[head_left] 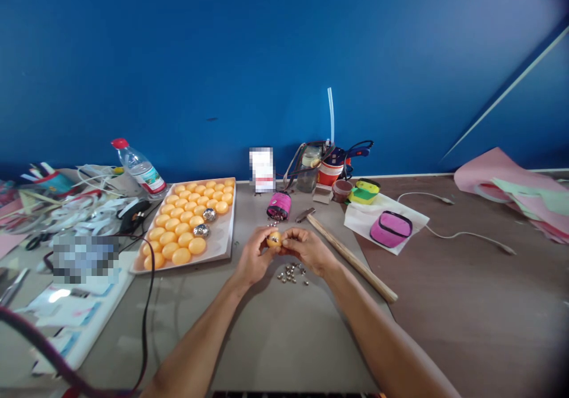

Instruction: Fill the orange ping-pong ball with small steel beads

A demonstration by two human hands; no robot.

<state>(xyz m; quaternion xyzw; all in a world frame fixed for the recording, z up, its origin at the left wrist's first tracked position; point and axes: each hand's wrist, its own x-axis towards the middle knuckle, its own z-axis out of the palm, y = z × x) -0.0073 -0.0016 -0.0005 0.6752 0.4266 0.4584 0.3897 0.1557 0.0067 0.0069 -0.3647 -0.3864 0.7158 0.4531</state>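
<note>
My left hand is closed around an orange ball, which looks like a table tennis ball and carries a few shiny metal pieces. The fingers of my right hand are pinched together against the ball's right side; whatever small thing they hold is hidden. Below the hands lies a loose scatter of small shiny metal pieces. Just behind them, a pink pouch lies on its side with more such pieces at its mouth. To the left, a white tray holds rows of orange balls and two silver-covered balls.
A wooden-handled hammer lies right of my hands. Behind it are a glass jar, a red cup and a yellow-green container. A pink mesh lid rests on paper. Left stand a bottle and a dark cable.
</note>
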